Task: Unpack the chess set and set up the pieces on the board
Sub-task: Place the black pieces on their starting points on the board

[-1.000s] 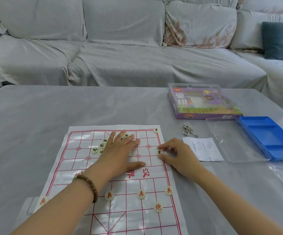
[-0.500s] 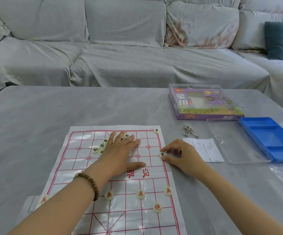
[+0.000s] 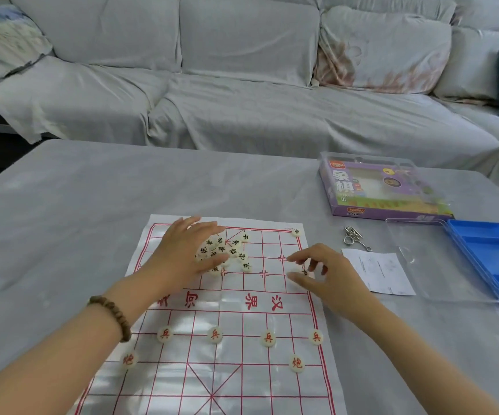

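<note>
A white paper board (image 3: pixel 230 366) with red lines lies on the grey table. Several red-lettered round pieces (image 3: pixel 214 335) stand on its near half. A loose heap of black-lettered pieces (image 3: pixel 232 250) lies on the far half. My left hand (image 3: pixel 187 253) rests flat, fingers straight, on the left of that heap. My right hand (image 3: pixel 321 272) hovers over the board's right edge with fingers spread and slightly bent; a black-lettered piece (image 3: pixel 304 272) lies under its fingers, not gripped. Another black piece (image 3: pixel 295 232) sits at the far right corner.
The purple chess box (image 3: pixel 377 190) stands at the back right. A clear lid (image 3: pixel 440 265) and blue tray (image 3: pixel 490 256) lie to the right, with a paper leaflet (image 3: pixel 377 274) and small metal rings (image 3: pixel 352 236) between them and the board. A sofa (image 3: pixel 242 85) stands behind.
My right hand let go of the black piece at the right edge and its fingers spread. My left hand slid up and left over the heap. The camera moved closer.
</note>
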Tool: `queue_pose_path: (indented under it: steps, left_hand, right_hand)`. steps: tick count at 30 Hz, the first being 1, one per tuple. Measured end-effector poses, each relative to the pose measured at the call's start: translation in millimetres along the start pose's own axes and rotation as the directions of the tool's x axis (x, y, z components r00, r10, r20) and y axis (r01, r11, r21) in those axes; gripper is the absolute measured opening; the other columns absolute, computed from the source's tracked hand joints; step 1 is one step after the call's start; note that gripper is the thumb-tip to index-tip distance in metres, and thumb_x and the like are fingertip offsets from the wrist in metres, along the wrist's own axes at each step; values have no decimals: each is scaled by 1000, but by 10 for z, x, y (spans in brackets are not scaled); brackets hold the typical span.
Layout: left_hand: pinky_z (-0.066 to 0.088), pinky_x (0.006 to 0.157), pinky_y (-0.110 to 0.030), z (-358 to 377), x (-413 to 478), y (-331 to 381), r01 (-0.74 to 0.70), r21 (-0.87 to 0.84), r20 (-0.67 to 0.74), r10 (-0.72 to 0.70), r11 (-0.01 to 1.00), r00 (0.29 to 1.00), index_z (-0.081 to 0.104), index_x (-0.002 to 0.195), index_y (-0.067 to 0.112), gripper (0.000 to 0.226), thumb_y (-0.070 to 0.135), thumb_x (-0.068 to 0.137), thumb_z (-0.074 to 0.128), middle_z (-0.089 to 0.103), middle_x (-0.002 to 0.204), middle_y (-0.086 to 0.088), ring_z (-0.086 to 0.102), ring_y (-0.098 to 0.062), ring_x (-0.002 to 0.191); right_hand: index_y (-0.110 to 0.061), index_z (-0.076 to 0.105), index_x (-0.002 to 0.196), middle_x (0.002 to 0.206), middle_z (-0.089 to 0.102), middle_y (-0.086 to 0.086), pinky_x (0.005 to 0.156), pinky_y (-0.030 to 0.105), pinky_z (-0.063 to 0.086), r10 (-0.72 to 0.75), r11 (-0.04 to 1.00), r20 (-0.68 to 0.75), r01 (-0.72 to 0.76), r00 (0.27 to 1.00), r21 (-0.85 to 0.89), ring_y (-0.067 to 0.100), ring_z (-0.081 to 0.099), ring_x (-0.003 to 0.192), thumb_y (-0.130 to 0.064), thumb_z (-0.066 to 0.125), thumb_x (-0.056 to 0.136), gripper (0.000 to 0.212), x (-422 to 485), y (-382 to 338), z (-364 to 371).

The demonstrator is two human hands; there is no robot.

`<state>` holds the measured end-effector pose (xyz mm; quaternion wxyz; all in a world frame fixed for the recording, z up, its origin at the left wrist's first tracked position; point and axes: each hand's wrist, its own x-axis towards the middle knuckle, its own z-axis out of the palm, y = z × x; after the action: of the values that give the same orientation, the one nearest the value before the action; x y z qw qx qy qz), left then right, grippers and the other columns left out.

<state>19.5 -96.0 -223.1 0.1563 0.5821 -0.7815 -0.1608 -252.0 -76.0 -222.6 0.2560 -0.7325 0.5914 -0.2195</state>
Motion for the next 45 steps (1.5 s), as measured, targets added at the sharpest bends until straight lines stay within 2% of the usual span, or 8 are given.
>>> queue_pose_path:
  steps: [4, 8, 11, 18, 24, 34, 40, 45]
  left_hand:
    - [12, 115, -32, -60, -146, -210, 37, 10, 21, -38, 999, 999, 41, 136, 36, 71, 72, 74, 45, 33, 147, 16, 16, -10, 140]
    - [11, 114, -31, -19, -183, -209, 20, -13, 36, -19, 1000, 999, 40, 135, 39, 91, 88, 59, 27, 30, 148, 17, 14, -11, 140]
    - [9, 114, -30, -10, -138, -132, 9, -28, 1, -9, 1000, 1000, 38, 136, 38, 62, 65, 82, 48, 28, 149, 17, 11, -9, 140]
    - [8, 114, -32, 11, -44, 27, -21, -64, 22, 23, 998, 999, 38, 137, 36, 55, 54, 87, 51, 27, 149, 16, 9, -8, 141]
    - [7, 113, -29, 34, -25, 69, -28, -44, 32, 30, 999, 999, 39, 137, 34, 53, 52, 88, 51, 28, 149, 15, 10, -8, 140]
    - [9, 114, -31, -79, -141, -141, 13, 29, 55, -14, 1000, 998, 38, 137, 35, 56, 53, 86, 52, 28, 149, 14, 11, -10, 140]
    - [16, 113, -29, -129, -242, -243, 26, 37, 102, -29, 999, 994, 31, 142, 31, 64, 54, 85, 52, 26, 151, 13, 17, -9, 139]
    - [18, 113, -30, -85, -237, -284, 77, 31, 151, -81, 997, 985, 18, 146, 30, 84, 63, 78, 54, 22, 152, 11, 16, -10, 139]
  right_hand:
    - [-36, 58, 100, 94, 52, -20, 76, 18, 43, -45, 993, 46, 49, 998, -105, 3, 50, 85, -46, 66, 80, 24, 96, -280, 256]
    - [-30, 53, 98, 86, 47, -16, 70, 20, 42, 24, 967, 11, -20, 1000, -255, 5, 48, 80, -63, 61, 75, 41, 276, -489, 529]
    - [-26, 54, 95, 85, 49, -12, 75, 22, 43, 1, 952, -18, -6, 1000, -305, 8, 48, 79, -56, 61, 80, 34, 329, -555, 601]
    - [-31, 63, 103, 103, 58, -13, 88, 24, 42, -51, 964, 152, 88, 987, -251, 4, 51, 91, -36, 66, 83, 21, 271, -348, 328]
    - [-35, 60, 107, 102, 57, -16, 91, 25, 42, -23, 983, 154, 50, 988, -178, 3, 52, 92, -42, 71, 77, 32, 259, -260, 229]
    - [-35, 64, 97, 102, 57, -14, 94, 31, 43, -3, 984, 174, 34, 985, -174, 5, 52, 93, -36, 69, 81, 18, 265, -240, 217]
    - [-36, 58, 105, 105, 57, -14, 79, 12, 40, -18, 997, 173, 31, 985, -73, 2, 53, 92, -41, 68, 80, 27, 297, -245, 212]
    - [-32, 61, 105, 105, 58, -12, 77, 14, 41, -38, 998, 138, 45, 990, -48, 3, 53, 93, -39, 68, 80, 27, 411, -339, 260]
